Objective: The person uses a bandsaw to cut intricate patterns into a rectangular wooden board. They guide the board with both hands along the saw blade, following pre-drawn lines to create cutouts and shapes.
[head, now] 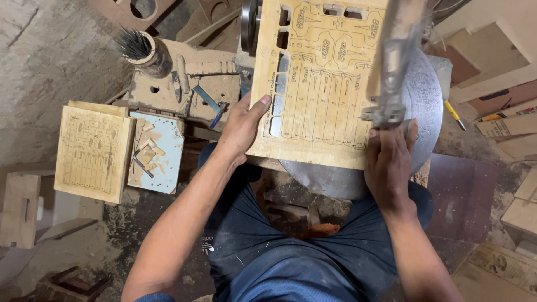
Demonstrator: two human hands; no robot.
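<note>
Mid-cut, by the look of it: left hand clamps the near-left edge of the plywood sheet w/ thumb on top, right hand closed on its near-right edge just below the saw arm, sheet flat on round metal table; next move prob. needs steady feed, fingers off blade line.

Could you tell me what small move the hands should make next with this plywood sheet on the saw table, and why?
Probably ease the plywood sheet slightly further along its drawn outline. The left hand pins its left edge, the right hand steadies its lower right corner just below the saw arm, and several slots near the left edge are already cut out while the rest remain only marked.
</note>
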